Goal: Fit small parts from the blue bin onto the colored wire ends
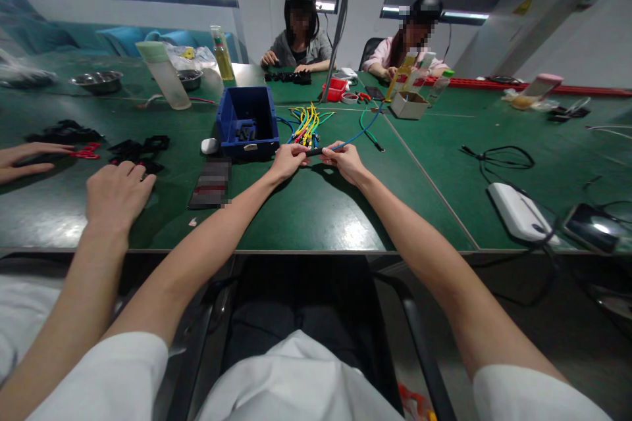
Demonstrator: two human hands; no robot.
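Between my two hands runs a short black tube-like piece (315,152) on a blue cable (363,133). My left hand (288,162) is closed in a pinch on the black piece's left end. At its other end my right hand (347,161) pinches the blue cable, which rises past the fingers toward the back right. Just behind my hands lies a bundle of yellow, green, red and blue cables (310,122) with metal ends. A blue bin (248,108) holding dark parts stands left of the bundle. To the right lies a green cable (368,130) with a black tip.
A co-worker's hands (118,194) are at the left, near red scissors (87,150) and black parts. A phone (210,184) lies left of my forearm. White power bank (521,212) and cords lie right. Two people sit across the table (419,210), behind bottles and a metal pole (340,26).
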